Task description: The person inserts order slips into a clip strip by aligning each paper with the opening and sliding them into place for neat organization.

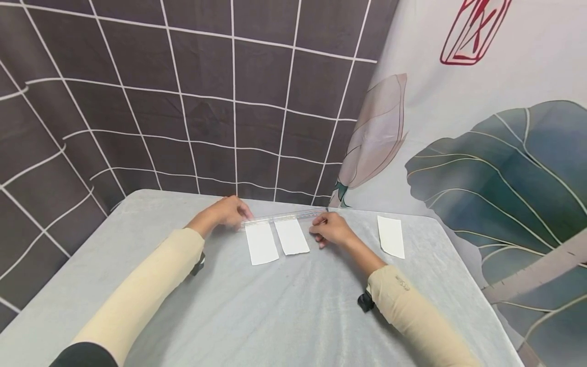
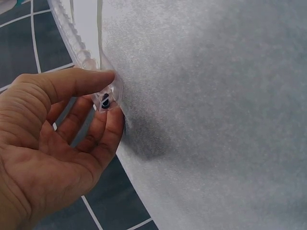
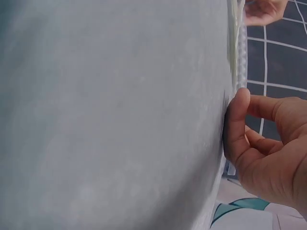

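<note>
A long clear plastic strip (image 1: 302,213) with a bumpy, ridged row lies crosswise near the table's far edge. At its left end my left hand (image 1: 231,211) pinches it between thumb and fingers; the left wrist view shows a small dark piece (image 2: 105,100) at that end. Toward the other end, my right hand (image 1: 332,229) has thumb and index finger curled together around the strip, and its fingertips partly hide the contact. A longer white card (image 1: 262,243) and a shorter white card (image 1: 292,236) lie side by side with their far ends at the strip.
To the right of my right hand, another white card (image 1: 391,237) lies alone on the table. A pale grey cloth (image 1: 275,316) covers the tabletop. Dark gridded fabric (image 1: 202,117) stands behind the far edge, and a leaf-patterned curtain (image 1: 495,183) hangs at the right.
</note>
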Demonstrator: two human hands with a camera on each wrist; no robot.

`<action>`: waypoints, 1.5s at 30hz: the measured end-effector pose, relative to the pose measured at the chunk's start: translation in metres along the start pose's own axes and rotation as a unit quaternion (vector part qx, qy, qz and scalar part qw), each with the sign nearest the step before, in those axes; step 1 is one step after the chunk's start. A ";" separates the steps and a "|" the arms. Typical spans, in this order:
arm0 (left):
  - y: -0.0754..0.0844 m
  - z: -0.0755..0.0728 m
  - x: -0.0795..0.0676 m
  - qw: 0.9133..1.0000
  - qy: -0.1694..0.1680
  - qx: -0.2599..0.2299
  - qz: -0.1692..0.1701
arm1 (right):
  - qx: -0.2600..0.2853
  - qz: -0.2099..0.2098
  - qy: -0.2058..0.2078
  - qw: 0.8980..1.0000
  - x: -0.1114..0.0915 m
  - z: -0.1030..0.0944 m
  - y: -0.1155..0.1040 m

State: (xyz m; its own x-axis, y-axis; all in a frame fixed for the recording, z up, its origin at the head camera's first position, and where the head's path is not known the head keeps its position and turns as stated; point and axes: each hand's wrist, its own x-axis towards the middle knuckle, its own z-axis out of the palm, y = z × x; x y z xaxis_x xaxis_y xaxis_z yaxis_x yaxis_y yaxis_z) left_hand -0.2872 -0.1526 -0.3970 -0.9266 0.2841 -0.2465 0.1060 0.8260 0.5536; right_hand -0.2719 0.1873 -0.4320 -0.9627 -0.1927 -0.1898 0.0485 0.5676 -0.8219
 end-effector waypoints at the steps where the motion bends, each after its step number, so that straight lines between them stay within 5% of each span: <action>1: 0.000 0.000 0.000 1.000 0.000 0.000 0.000 | -0.001 0.000 0.001 1.000 0.000 -0.001 0.001; 45: -0.004 0.000 0.002 1.000 0.004 0.007 0.018 | -0.089 0.041 0.068 0.993 -0.023 -0.080 0.038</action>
State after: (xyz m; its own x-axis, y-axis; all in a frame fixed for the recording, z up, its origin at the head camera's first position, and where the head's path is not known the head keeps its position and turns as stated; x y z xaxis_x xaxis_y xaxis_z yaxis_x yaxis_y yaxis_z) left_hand -0.2893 -0.1554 -0.3992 -0.9245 0.3111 -0.2205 0.1449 0.8214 0.5516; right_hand -0.2692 0.2773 -0.4158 -0.9849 -0.0371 -0.1692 0.0928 0.7120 -0.6960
